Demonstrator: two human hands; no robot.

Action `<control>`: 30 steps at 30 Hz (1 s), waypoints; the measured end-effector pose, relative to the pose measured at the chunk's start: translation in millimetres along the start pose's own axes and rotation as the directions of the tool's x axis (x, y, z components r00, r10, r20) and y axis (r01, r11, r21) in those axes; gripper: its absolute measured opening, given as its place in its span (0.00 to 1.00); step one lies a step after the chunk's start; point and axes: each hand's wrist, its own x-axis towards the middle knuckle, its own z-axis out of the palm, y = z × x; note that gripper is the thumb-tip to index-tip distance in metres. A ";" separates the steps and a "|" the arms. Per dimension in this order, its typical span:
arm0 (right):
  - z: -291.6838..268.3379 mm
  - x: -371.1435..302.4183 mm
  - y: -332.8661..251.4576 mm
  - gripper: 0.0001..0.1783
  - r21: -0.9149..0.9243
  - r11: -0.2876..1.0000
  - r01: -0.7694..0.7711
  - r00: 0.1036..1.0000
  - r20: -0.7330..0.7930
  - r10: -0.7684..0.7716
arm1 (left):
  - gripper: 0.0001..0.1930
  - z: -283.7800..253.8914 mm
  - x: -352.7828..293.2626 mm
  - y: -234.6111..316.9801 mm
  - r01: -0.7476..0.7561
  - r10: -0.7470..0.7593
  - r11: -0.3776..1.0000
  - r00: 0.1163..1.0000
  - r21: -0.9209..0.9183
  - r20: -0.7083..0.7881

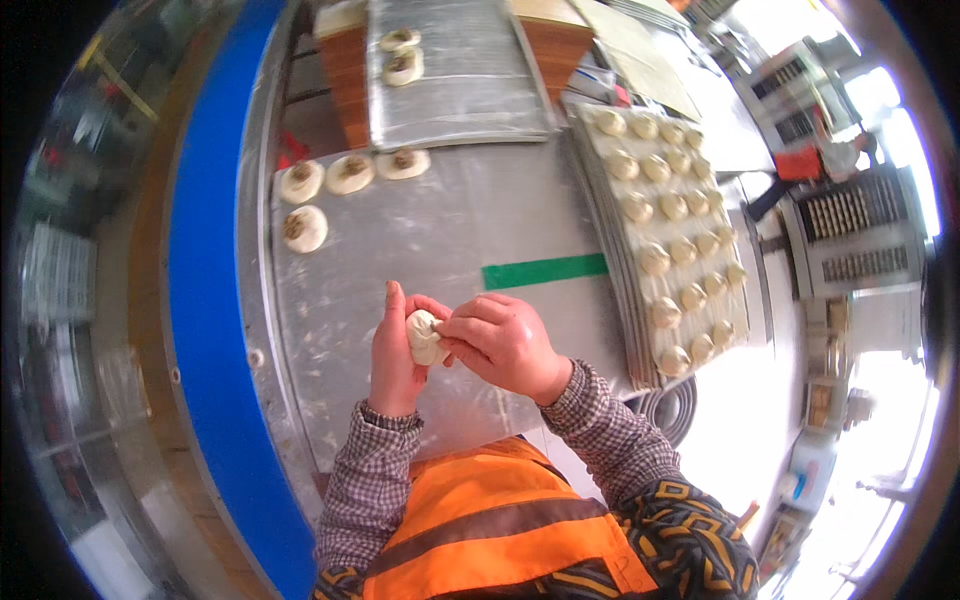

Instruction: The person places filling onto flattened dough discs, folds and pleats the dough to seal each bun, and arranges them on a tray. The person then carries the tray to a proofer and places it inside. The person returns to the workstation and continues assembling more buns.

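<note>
A pale, pleated filled bun rests in my left hand, with the fingers curled round it from the left and below. My right hand pinches the bun's gathered edge from the right. Both hands are above the near part of the metal worktable. Beyond them on the table's left lie several flat dough rounds topped with brown filling, among them one dough round nearest me. Whatever filling is inside the held bun is mostly hidden.
At right, a tray on a stack of trays carries rows of finished buns. A metal tray at the back holds more filled dough rounds. Green tape crosses the table. A person stands far right near racks.
</note>
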 end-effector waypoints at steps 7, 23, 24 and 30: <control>-116.2 -102.0 -23.9 0.36 0.121 0.867 -0.483 0.849 -0.176 0.498 | 0.31 127.4 15.4 -82.8 0.078 -0.086 0.996 0.970 0.040 0.229; -365.4 -416.6 165.7 0.26 0.207 0.517 -0.831 0.224 -0.725 0.651 | 0.27 143.1 47.9 -164.1 0.146 -0.233 0.888 0.960 0.435 0.154; -369.0 -424.8 181.7 0.26 0.151 0.497 -0.854 0.241 -0.732 0.637 | 0.26 116.5 46.0 -157.1 0.161 -0.198 0.883 0.979 0.440 0.040; -368.7 -432.8 206.9 0.26 0.032 0.332 -0.943 0.213 -0.707 0.675 | 0.26 -17.9 4.7 -101.1 0.218 -0.036 0.853 0.931 0.474 -0.364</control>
